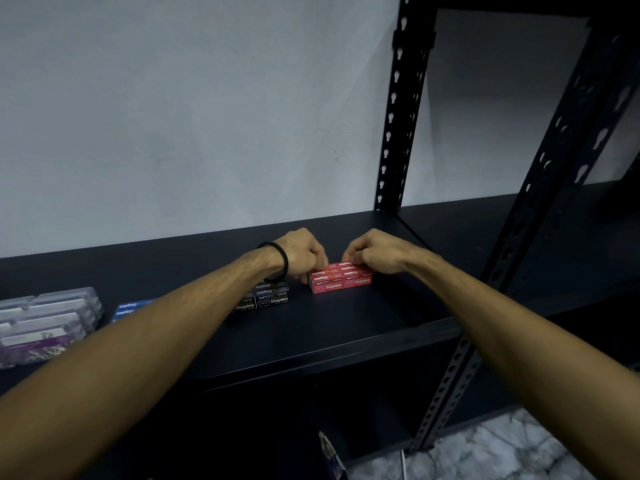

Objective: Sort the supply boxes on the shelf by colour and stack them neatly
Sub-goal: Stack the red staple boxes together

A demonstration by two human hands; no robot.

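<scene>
**Squaring up the red staple boxes**

Forearms fill the lower frame. Left hand [304,252] and right hand [372,252] pinch the red staple boxes [341,280] mid-frame on the shelf [346,323]. Small, stiff cardboard, probably dense; grip the short ends.

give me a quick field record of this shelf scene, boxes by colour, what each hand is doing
surface: dark shelf
red staple boxes: neat stack, right of the black ones
black staple boxes: stacked, partly behind the left forearm
blue staple box: further left, mostly hidden
clear plastic cases: far left
left hand: fingers on the red stack's left end
right hand: fingers on its right end
wrist: black band on the left
</scene>
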